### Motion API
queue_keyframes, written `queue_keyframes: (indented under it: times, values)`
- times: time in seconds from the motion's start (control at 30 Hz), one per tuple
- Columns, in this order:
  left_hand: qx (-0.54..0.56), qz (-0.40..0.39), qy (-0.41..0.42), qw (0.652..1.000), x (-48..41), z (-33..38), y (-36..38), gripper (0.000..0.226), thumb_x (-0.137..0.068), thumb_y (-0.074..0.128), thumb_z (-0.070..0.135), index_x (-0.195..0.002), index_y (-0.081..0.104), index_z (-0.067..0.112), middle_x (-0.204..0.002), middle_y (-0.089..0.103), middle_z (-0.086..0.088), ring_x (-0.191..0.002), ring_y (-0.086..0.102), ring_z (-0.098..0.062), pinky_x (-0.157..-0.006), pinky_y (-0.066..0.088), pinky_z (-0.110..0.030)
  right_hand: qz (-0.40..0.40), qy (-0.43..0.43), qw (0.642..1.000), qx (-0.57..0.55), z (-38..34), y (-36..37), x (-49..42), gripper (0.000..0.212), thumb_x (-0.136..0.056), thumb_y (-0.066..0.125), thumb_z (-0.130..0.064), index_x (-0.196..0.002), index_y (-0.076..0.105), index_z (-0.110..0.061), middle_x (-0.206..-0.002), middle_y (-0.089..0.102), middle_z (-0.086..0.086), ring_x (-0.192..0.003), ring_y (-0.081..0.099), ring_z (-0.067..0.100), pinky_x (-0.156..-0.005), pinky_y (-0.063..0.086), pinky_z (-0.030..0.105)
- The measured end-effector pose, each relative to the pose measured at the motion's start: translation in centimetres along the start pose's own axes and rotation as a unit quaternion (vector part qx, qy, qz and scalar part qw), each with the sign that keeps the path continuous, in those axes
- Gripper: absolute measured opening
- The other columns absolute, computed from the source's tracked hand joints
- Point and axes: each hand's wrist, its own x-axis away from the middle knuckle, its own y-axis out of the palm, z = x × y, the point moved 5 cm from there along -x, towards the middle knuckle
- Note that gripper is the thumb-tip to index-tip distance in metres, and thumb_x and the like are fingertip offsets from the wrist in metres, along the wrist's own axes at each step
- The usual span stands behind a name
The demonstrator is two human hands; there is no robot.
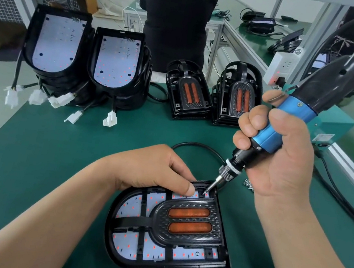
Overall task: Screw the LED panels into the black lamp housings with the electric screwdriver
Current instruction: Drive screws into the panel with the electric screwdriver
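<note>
Head view, right hand (282, 153) gripping electric screwdriver (286, 124), bit at lamp housing (220, 210) corner

Out of sight at the green worktop (53, 162)

Small silver screws (248, 185) lie half behind the right grip (281, 162), too tiny to count. Whether a screw sits under the bit of the blue-and-black electric screwdriver (291, 120) can't be told. The left grip (155, 168) hides most of its own fingertips and the far edge of the black D-shaped lamp housing (175, 267). A person in black (176, 20) is cut off at the top.
</note>
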Motion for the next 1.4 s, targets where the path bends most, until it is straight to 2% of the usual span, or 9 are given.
queue_keyframes:
  times: [0.13,0.3,0.43,0.67,1.0,1.17,1.27,1.33,1.4]
  values:
    - [-0.032,0.008,0.024,0.999,0.1,0.4,0.0,0.015,-0.089,0.079,0.031,-0.101,0.086,0.029,-0.095,0.082,0.007,-0.084,0.07,-0.003,-0.087,0.055,-0.022,-0.022,-0.007,1.0,0.012,0.0,0.4,0.2,0.026,-0.084,0.059,-0.016,-0.11,0.057,-0.015,-0.074,0.053,0.0,-0.067,0.049,0.017,-0.055,0.044,0.027]
    - [-0.062,0.021,0.052,0.996,-0.1,0.5,0.2,0.013,-0.088,0.076,0.029,-0.097,0.085,0.032,-0.068,0.065,0.004,-0.064,0.047,-0.011,-0.067,0.041,-0.027,-0.054,-0.021,0.998,0.037,-0.1,1.0,0.5,0.026,-0.086,0.059,-0.014,-0.112,0.058,-0.014,-0.074,0.054,0.001,-0.068,0.05,0.018,-0.056,0.045,0.029]
    - [-0.072,0.036,0.064,0.995,-0.2,0.7,0.2,0.01,-0.089,0.076,0.022,-0.092,0.083,0.026,-0.057,0.05,0.004,-0.056,0.037,-0.012,-0.054,0.034,-0.018,-0.083,-0.028,0.994,0.059,-0.3,1.8,0.8,0.027,-0.088,0.06,-0.014,-0.114,0.057,-0.015,-0.074,0.053,0.002,-0.068,0.049,0.02,-0.056,0.046,0.03]
    - [-0.104,0.065,0.069,0.99,-0.2,1.2,0.5,0.011,-0.087,0.074,0.015,-0.085,0.081,0.024,-0.051,0.05,0.009,-0.051,0.038,-0.008,-0.053,0.036,-0.02,-0.08,-0.021,0.991,0.103,0.0,3.0,1.2,0.025,-0.088,0.063,-0.016,-0.112,0.058,-0.018,-0.072,0.05,0.002,-0.064,0.046,0.021,-0.053,0.045,0.032]
    - [-0.121,0.085,0.082,0.986,-0.2,1.6,0.6,0.014,-0.085,0.073,0.013,-0.081,0.079,0.025,-0.052,0.048,0.008,-0.052,0.039,-0.008,-0.054,0.037,-0.019,-0.082,-0.005,0.99,0.114,0.2,3.3,1.4,0.017,-0.079,0.063,-0.011,-0.089,0.061,-0.025,-0.066,0.048,0.002,-0.059,0.042,0.023,-0.053,0.044,0.031]
    - [-0.133,0.053,0.077,0.987,-0.2,1.6,1.1,0.011,-0.084,0.075,0.017,-0.089,0.081,0.025,-0.066,0.061,-0.017,-0.058,0.046,-0.01,-0.058,0.043,-0.021,-0.142,0.016,0.986,0.087,0.6,3.2,1.4,0.024,-0.081,0.058,-0.012,-0.103,0.064,-0.019,-0.065,0.05,0.002,-0.053,0.045,0.022,-0.052,0.045,0.03]
    - [-0.126,0.038,0.076,0.988,0.1,1.7,1.2,0.01,-0.086,0.076,0.018,-0.09,0.081,0.025,-0.06,0.056,-0.003,-0.056,0.044,-0.01,-0.055,0.041,-0.019,-0.159,0.018,0.987,0.032,0.7,2.8,1.3,0.033,-0.08,0.061,-0.01,-0.113,0.06,-0.014,-0.068,0.05,0.0,-0.057,0.046,0.017,-0.053,0.045,0.027]
    - [-0.124,0.044,0.078,0.988,0.1,1.6,0.9,0.01,-0.086,0.075,0.017,-0.089,0.081,0.024,-0.06,0.052,0.0,-0.056,0.042,-0.01,-0.054,0.039,-0.019,-0.153,0.016,0.988,-0.011,0.3,2.3,1.0,0.044,-0.075,0.078,-0.017,-0.114,0.058,-0.013,-0.068,0.049,-0.002,-0.06,0.044,0.015,-0.055,0.045,0.026]
    - [-0.121,0.045,0.08,0.988,0.1,1.6,0.9,0.01,-0.087,0.075,0.017,-0.089,0.081,0.024,-0.059,0.051,-0.001,-0.056,0.04,-0.011,-0.054,0.037,-0.018,-0.132,-0.002,0.99,-0.045,-0.3,1.6,0.5,0.049,-0.074,0.084,-0.025,-0.113,0.057,-0.015,-0.069,0.048,-0.004,-0.061,0.043,0.014,-0.056,0.044,0.025]
